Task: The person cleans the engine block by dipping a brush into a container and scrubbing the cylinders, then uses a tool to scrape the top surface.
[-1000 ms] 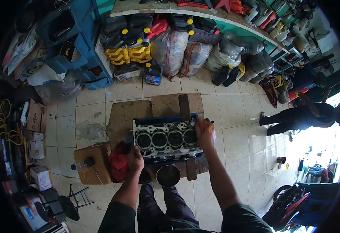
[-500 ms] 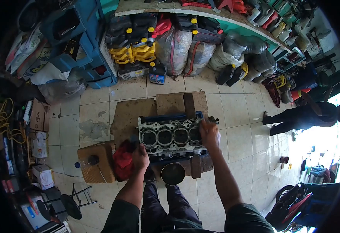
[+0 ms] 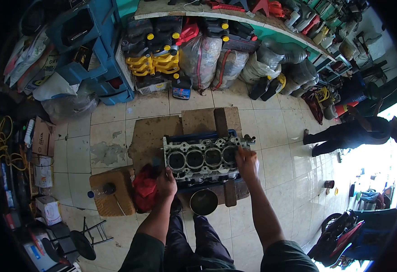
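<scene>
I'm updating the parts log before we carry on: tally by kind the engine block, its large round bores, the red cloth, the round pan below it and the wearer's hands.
Engine block: 1
Large round bores: 4
Red cloth: 1
Round pan: 1
Hands, left hand and right hand: 2
Total: 9

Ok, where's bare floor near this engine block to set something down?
Bare tile lies between the right hand and the standing person, and between the cardboard and the sacks. Left of the engine block it's crowded: left hand, red cloth, bottle; a pan sits by the legs.
</scene>
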Demonstrator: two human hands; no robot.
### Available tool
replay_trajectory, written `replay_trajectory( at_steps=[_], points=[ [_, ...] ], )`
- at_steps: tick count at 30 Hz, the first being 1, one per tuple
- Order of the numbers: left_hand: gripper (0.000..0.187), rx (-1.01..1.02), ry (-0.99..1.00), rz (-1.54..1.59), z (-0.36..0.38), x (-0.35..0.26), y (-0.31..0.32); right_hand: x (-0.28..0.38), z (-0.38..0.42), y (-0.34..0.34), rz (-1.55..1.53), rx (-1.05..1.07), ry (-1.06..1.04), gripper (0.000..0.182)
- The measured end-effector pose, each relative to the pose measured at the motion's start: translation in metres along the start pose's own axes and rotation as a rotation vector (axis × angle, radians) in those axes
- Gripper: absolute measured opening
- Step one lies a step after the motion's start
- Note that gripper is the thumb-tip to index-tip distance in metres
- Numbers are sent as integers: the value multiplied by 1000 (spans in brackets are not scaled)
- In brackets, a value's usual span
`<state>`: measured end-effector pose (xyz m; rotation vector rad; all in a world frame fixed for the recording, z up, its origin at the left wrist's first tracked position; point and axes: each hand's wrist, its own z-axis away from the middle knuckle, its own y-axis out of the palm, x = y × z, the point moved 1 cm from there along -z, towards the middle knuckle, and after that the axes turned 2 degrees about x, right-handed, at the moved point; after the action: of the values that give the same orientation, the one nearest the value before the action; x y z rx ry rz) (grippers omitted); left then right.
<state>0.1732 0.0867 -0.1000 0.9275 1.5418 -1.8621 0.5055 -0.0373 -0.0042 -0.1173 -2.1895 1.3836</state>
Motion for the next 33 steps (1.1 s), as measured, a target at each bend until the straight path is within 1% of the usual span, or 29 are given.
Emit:
replay_trajectory(
  at_steps=[2,5,6,7,9,11,12,14,15,17,19,21,22,24,25,27,29,31,32,33],
  points=[
    [59,-3,-20,39,0,-6,-3,8,-45,8,-87,59,249,26],
    [59,-27,-54,119,3,-10,-4,9,-74,15,-37,133,301,25],
    [58,-47,-64,161,3,-10,-4,8,-64,14,-40,117,247,25],
    [58,-43,-66,162,3,-11,-5,9,-48,8,-36,119,249,25],
    [57,-54,-72,121,3,-14,-6,13,-5,-10,56,75,147,32],
    [57,-80,-56,147,3,-12,-3,8,36,-22,-25,145,273,38],
    [58,-102,-35,166,4,-11,-2,13,44,-20,-24,146,273,38],
    [59,-74,-55,137,5,-17,-7,37,58,-10,-92,-88,404,25],
    [59,-55,-69,109,4,-19,-8,50,56,-3,-93,-90,403,25],
    [60,-64,-66,101,3,-15,-6,85,47,13,7,-33,411,15],
    [61,-68,-67,91,4,-12,-5,122,46,31,-61,-92,292,10],
    [61,-54,-58,119,4,-12,-5,148,46,54,-106,1,175,12],
    [61,-53,-57,118,5,-11,-6,151,48,57,-107,0,176,12],
    [60,-36,-71,113,3,-11,-5,156,47,63,-129,183,-135,9],
    [60,-34,-66,117,2,-8,-4,147,45,56,-125,179,-134,9],
    [58,-34,-64,103,2,-3,-1,108,41,29,85,300,-57,12],
    [56,-40,-62,112,5,-7,-4,68,47,-2,-58,124,174,9],
    [55,-54,-57,124,3,-12,-7,36,46,-24,-72,-83,210,6],
    [55,-53,-63,113,2,-13,-7,34,48,-19,-70,-81,204,6],
    [55,-51,-71,102,4,-14,-7,36,49,-15,24,-106,257,5]
  ],
)
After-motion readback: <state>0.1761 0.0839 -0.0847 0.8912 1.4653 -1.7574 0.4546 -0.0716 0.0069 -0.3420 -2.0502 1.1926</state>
